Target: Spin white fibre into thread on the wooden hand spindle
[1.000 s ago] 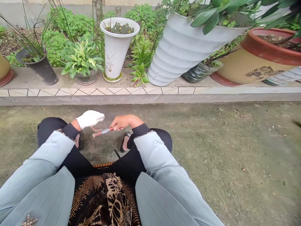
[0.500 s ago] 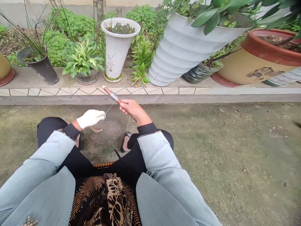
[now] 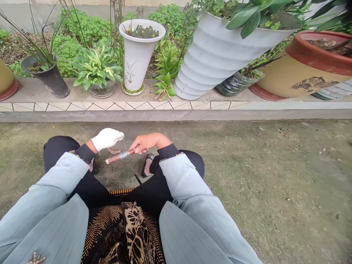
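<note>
My right hand (image 3: 147,142), bare, is closed around one end of a reddish-brown stick (image 3: 112,159). The stick points left and slightly toward me, and its far tip is pale. Silvery wire or thread (image 3: 124,155) is wound in a band around its middle. From that band a thin taut strand (image 3: 125,144) runs up to my left hand (image 3: 107,138), which wears a white glove. Its fingers are pinched on the strand. Whatever lies inside the glove's grip is hidden.
A pale curved strip (image 3: 113,151) lies on the concrete ground (image 3: 261,183) behind the stick. Ahead runs a low tiled ledge (image 3: 110,106) bearing a white pot (image 3: 136,62), a large ribbed white pot (image 3: 203,62), a dark pot (image 3: 52,79) and other planters. My knees flank the hands.
My right hand has swung down toward me, turning the stick from pointing up-left to pointing left and slightly down. My left hand has barely moved; the strand now rises to it more steeply.
</note>
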The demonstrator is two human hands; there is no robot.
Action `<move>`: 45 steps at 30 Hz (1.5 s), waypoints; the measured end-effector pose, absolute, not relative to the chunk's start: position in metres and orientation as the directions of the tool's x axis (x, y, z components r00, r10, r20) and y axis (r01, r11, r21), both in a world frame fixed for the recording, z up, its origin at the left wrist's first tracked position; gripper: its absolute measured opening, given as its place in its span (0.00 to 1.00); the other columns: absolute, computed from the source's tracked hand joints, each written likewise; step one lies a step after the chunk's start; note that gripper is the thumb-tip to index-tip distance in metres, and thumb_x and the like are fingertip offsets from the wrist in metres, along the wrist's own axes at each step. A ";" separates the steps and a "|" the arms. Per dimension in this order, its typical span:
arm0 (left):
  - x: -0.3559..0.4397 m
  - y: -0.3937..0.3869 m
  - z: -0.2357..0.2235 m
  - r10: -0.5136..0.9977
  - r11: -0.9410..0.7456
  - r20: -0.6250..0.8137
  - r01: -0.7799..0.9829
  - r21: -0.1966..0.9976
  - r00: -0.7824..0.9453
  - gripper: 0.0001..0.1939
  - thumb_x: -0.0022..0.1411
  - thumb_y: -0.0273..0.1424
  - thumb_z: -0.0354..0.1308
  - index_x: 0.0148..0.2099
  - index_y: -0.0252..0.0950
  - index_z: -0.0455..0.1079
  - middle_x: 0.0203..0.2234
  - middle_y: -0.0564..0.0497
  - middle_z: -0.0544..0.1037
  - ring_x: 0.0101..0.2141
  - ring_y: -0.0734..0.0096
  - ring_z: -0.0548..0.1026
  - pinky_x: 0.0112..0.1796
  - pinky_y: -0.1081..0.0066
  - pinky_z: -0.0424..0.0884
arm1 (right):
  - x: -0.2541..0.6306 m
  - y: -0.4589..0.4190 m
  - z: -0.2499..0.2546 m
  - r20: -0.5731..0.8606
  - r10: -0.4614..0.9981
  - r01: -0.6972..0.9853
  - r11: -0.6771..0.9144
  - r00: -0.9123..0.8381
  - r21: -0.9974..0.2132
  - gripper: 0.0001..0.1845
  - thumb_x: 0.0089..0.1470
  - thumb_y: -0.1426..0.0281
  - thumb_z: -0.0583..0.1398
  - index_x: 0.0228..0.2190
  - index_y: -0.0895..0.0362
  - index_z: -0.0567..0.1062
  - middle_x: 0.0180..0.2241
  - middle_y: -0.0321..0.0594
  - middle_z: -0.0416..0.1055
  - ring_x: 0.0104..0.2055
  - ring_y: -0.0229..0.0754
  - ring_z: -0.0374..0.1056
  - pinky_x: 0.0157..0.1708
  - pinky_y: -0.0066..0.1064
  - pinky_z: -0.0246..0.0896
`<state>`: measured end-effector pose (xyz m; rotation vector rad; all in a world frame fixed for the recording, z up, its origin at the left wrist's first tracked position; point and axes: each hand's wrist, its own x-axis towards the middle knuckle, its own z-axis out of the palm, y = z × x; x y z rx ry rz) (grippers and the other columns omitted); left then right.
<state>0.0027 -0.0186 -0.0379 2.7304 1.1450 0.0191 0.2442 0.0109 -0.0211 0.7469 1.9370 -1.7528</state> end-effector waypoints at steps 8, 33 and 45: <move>0.004 -0.014 -0.028 0.781 -0.454 -0.093 0.664 0.594 0.618 0.19 0.68 0.37 0.42 0.40 0.34 0.72 0.31 0.51 0.78 0.30 0.71 0.72 0.34 0.73 0.65 | 0.274 0.010 0.006 -0.077 0.830 -0.187 -0.213 -0.552 -0.959 0.28 0.46 0.55 0.68 0.44 0.60 0.72 0.25 0.32 0.64 0.21 0.29 0.55 0.19 0.23 0.50; -0.012 -0.008 -0.030 0.866 -0.472 -0.060 0.850 0.234 0.497 0.16 0.68 0.35 0.44 0.43 0.36 0.73 0.35 0.48 0.80 0.34 0.66 0.76 0.34 0.71 0.65 | 0.265 0.001 0.005 -0.219 0.629 0.170 -0.138 -0.746 -0.976 0.27 0.52 0.59 0.63 0.50 0.61 0.74 0.25 0.33 0.65 0.22 0.30 0.55 0.22 0.23 0.51; 0.005 -0.020 -0.036 0.681 -0.732 0.051 0.678 0.070 0.730 0.12 0.64 0.31 0.48 0.39 0.37 0.73 0.30 0.47 0.79 0.31 0.64 0.75 0.31 0.69 0.62 | 0.256 0.018 -0.029 -0.575 0.727 0.847 0.019 -0.376 -0.531 0.14 0.55 0.71 0.59 0.43 0.60 0.79 0.24 0.36 0.68 0.23 0.32 0.59 0.25 0.26 0.53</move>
